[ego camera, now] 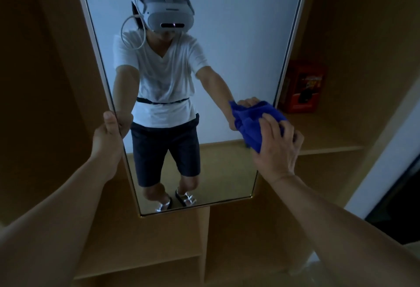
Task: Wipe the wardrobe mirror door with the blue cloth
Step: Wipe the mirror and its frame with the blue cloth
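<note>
Cloth point(254, 125), bright blue, bunched against mirror door point(227, 37).

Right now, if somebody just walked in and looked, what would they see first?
Probably the bright blue cloth, bunched under the right hand against the lower right part of the tall mirror door. Next, the mirror itself, filling the middle and showing the person's reflection in a white headset. At its left edge, the left hand grips the frame, and a red box sits on a wooden shelf to the right.
</note>
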`<state>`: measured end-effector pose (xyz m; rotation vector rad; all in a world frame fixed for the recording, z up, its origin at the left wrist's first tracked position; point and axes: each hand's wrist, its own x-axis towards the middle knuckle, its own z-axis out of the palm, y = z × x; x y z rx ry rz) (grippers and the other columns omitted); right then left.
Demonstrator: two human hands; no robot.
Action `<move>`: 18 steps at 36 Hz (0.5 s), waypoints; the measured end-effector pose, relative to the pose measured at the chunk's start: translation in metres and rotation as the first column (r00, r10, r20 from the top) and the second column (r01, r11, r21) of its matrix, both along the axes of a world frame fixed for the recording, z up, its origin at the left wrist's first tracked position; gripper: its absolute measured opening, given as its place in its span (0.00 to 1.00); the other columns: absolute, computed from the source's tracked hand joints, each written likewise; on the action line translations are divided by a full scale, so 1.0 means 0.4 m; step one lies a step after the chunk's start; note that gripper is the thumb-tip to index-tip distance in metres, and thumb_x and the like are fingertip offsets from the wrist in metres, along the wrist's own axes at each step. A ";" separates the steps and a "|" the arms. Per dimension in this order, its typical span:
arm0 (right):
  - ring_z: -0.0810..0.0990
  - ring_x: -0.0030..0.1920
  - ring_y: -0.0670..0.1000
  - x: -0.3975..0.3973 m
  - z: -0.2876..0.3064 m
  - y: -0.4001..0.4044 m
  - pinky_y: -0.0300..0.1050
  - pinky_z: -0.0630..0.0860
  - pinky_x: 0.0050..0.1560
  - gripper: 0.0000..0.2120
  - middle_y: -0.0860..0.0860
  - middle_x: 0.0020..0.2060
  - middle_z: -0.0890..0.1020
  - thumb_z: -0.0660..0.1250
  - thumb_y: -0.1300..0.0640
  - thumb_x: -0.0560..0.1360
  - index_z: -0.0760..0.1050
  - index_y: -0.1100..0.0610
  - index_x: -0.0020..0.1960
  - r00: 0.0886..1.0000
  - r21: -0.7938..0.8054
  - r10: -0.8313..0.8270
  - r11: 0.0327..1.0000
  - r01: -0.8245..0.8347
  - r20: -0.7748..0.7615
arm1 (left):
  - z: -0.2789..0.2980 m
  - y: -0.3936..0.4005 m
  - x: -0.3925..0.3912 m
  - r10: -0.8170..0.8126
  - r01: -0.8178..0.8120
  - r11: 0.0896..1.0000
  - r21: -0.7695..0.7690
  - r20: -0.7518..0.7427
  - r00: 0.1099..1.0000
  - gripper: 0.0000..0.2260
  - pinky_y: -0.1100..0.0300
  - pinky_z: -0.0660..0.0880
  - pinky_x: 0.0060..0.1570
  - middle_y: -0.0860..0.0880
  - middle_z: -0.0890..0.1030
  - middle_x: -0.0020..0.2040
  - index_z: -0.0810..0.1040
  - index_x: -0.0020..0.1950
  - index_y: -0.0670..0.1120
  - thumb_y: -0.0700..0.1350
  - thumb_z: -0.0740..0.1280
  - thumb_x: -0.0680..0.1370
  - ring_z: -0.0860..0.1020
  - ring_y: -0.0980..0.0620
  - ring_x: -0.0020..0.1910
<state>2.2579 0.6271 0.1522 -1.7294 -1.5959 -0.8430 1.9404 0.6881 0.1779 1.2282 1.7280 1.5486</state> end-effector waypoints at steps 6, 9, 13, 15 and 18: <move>0.66 0.59 0.56 -0.170 0.057 0.032 0.53 0.64 0.54 0.27 0.51 0.63 0.75 0.70 0.52 0.63 0.69 0.54 0.61 0.978 0.233 0.207 0.952 -0.196 -0.023 | -0.004 -0.010 -0.003 -0.062 0.059 0.997 0.051 0.069 0.996 0.20 0.65 0.64 0.33 0.57 0.74 0.38 0.74 0.50 0.52 0.61 0.47 0.81 0.71 0.60 0.36; 0.66 0.59 0.57 -0.279 0.070 0.050 0.54 0.63 0.55 0.24 0.50 0.63 0.74 0.67 0.52 0.66 0.68 0.53 0.61 0.930 0.252 0.323 0.899 -0.359 0.173 | -0.004 -0.013 -0.007 -0.113 0.107 0.993 0.058 0.107 0.988 0.20 0.70 0.66 0.35 0.58 0.76 0.39 0.76 0.46 0.54 0.61 0.48 0.81 0.74 0.62 0.37; 0.67 0.60 0.56 -0.390 0.013 0.063 0.54 0.65 0.52 0.18 0.48 0.63 0.75 0.64 0.55 0.71 0.69 0.50 0.61 0.841 0.215 0.418 0.837 -0.503 0.342 | 0.003 -0.013 -0.017 -0.182 0.178 0.983 0.039 0.167 0.969 0.23 0.65 0.70 0.41 0.55 0.79 0.45 0.77 0.55 0.49 0.61 0.48 0.80 0.76 0.59 0.44; 0.66 0.61 0.56 -0.416 -0.049 0.061 0.52 0.65 0.53 0.17 0.47 0.65 0.72 0.62 0.55 0.72 0.69 0.49 0.61 0.789 0.108 0.451 0.838 -0.535 0.417 | 0.005 -0.012 -0.018 -0.141 0.142 0.990 0.007 0.126 0.982 0.20 0.63 0.68 0.35 0.55 0.77 0.40 0.75 0.46 0.54 0.62 0.48 0.80 0.75 0.57 0.39; 0.67 0.61 0.55 -0.430 -0.159 0.048 0.52 0.66 0.52 0.15 0.46 0.65 0.74 0.61 0.56 0.74 0.72 0.49 0.61 0.690 -0.086 0.516 0.827 -0.556 0.508 | 0.008 -0.018 -0.006 -0.079 0.079 0.997 -0.004 0.058 0.995 0.20 0.62 0.64 0.31 0.55 0.74 0.36 0.71 0.39 0.55 0.63 0.47 0.80 0.72 0.57 0.35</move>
